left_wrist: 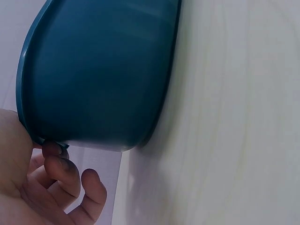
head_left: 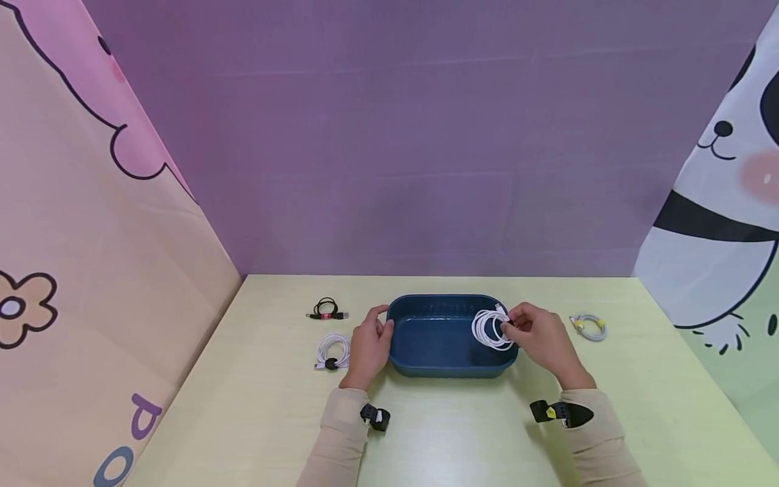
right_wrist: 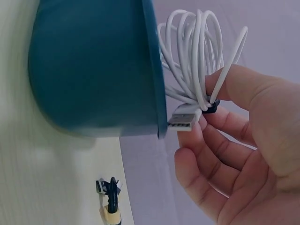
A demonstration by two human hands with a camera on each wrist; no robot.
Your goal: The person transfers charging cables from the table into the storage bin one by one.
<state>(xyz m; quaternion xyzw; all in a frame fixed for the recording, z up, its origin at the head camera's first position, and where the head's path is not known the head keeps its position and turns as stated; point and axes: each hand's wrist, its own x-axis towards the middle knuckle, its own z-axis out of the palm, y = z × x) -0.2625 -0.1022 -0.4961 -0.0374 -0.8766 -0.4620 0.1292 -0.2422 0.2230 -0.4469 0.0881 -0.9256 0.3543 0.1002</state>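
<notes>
Coiled white cable (right_wrist: pixel 190 61), pinched between thumb and fingers of the right hand (head_left: pixel 540 338), is held at the right end of the blue basin (head_left: pixel 450 371), above its rim (the metal USB plug shows clearly in the right wrist view). The left hand (head_left: pixel 368 348) grips the basin's left end. Just beside that hand lies a second white coil (head_left: pixel 321 348) with a black tie; behind it, a black cable (head_left: pixel 326 316). Right of the right hand rests a grey cable (head_left: pixel 602 331) with yellow bands, on the pale table (head_left: pixel 450 433).

Smooth plastic is being shown by basin (head_left: pixel 450 371) and white cable (right_wrist: pixel 197 51); wood grain by table (head_left: pixel 450 433); matt cloth by backdrop (head_left: pixel 389 135).
</notes>
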